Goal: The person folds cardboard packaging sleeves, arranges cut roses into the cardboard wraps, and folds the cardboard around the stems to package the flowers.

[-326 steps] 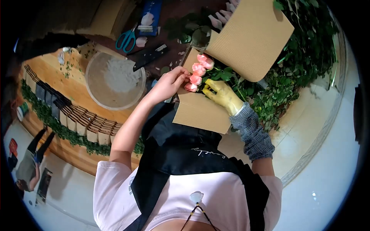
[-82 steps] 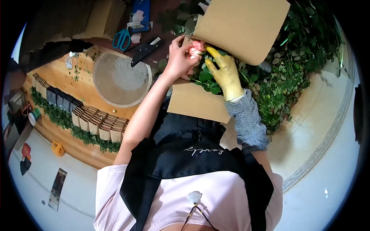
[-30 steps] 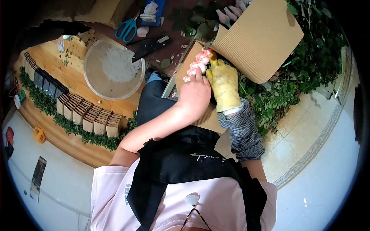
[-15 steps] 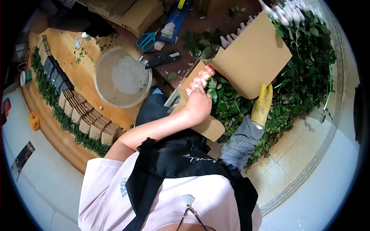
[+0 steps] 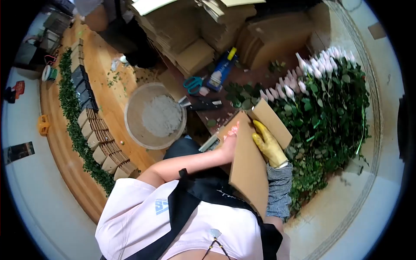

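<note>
Roses (image 5: 233,129) grouped; card (image 5: 251,167) raised beside them, not closed round. Left hand (image 5: 228,150) at roses, fingers' grip unclear; right hand (image 5: 271,148) against card, fingers parted.

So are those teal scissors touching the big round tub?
Apart. The head view shows it: the teal scissors lie beyond the upper right of the round tub, with brown surface visible between them and its rim.

From the wearer's head, one wide view looks forward and steeply down, close in.
</note>
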Demonstrator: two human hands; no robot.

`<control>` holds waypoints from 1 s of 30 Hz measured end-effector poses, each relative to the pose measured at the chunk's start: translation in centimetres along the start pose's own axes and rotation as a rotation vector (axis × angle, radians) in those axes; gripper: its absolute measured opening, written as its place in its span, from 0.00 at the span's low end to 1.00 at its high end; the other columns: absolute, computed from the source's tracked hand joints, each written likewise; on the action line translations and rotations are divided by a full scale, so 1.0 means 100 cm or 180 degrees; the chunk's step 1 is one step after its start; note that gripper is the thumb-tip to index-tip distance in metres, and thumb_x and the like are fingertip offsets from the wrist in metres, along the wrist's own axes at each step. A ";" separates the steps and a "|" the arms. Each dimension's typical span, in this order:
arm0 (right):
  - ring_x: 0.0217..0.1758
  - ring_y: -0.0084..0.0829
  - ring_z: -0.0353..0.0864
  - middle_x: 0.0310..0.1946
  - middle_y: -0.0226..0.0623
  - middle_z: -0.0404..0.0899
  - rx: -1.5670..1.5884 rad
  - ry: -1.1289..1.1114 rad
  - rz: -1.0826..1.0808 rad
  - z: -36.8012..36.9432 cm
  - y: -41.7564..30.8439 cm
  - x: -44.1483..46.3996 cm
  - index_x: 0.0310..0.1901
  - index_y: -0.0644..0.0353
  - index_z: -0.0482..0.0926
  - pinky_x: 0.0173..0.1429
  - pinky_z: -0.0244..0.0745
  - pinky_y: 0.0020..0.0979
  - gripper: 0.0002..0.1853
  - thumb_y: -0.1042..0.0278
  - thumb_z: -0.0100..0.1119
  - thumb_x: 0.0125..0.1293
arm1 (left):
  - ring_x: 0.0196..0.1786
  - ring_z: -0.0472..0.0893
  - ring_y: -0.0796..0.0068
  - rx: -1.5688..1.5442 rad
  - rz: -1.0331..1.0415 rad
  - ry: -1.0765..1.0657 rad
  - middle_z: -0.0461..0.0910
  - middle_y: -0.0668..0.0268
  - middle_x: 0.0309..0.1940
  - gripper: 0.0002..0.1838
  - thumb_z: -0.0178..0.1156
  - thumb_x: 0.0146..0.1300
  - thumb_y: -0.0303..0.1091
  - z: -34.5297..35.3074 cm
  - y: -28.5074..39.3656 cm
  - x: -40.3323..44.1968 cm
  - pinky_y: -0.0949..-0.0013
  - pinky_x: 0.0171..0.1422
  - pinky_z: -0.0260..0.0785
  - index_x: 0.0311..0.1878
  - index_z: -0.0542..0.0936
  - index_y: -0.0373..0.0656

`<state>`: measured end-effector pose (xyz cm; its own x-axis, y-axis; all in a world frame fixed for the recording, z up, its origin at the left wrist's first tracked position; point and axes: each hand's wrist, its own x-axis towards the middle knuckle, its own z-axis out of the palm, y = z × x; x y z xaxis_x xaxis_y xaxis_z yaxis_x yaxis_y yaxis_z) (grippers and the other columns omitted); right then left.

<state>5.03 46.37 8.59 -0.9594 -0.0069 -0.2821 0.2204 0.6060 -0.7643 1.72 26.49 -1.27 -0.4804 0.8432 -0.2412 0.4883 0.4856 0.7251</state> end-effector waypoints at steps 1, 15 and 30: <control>0.61 0.47 0.77 0.61 0.53 0.75 0.0156 -0.0033 0.0261 0.003 -0.016 0.003 0.67 0.64 0.68 0.65 0.72 0.40 0.25 0.63 0.56 0.73 | 0.50 0.82 0.55 -0.0550 0.0140 0.0071 0.84 0.56 0.48 0.22 0.52 0.69 0.49 -0.005 -0.010 -0.003 0.58 0.52 0.75 0.53 0.81 0.41; 0.78 0.45 0.56 0.75 0.52 0.58 -0.2990 -0.0127 0.0564 0.092 0.040 -0.002 0.79 0.59 0.44 0.79 0.47 0.43 0.52 0.40 0.58 0.62 | 0.55 0.78 0.50 0.2519 -0.1238 0.2842 0.78 0.50 0.54 0.21 0.60 0.62 0.38 -0.202 -0.186 0.077 0.52 0.57 0.71 0.55 0.78 0.35; 0.76 0.48 0.60 0.70 0.59 0.63 -0.2816 0.0080 0.0349 0.091 0.041 -0.003 0.76 0.65 0.51 0.78 0.53 0.39 0.51 0.44 0.64 0.59 | 0.53 0.79 0.58 0.1471 -0.1536 0.1620 0.80 0.57 0.48 0.13 0.63 0.57 0.35 -0.237 -0.145 0.047 0.56 0.53 0.75 0.45 0.83 0.42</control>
<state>7.87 41.61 0.23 -0.9468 0.0984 -0.3066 0.1044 0.9945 -0.0034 -24.85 17.93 2.36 -0.9291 0.3656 -0.0561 0.3410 0.9054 0.2530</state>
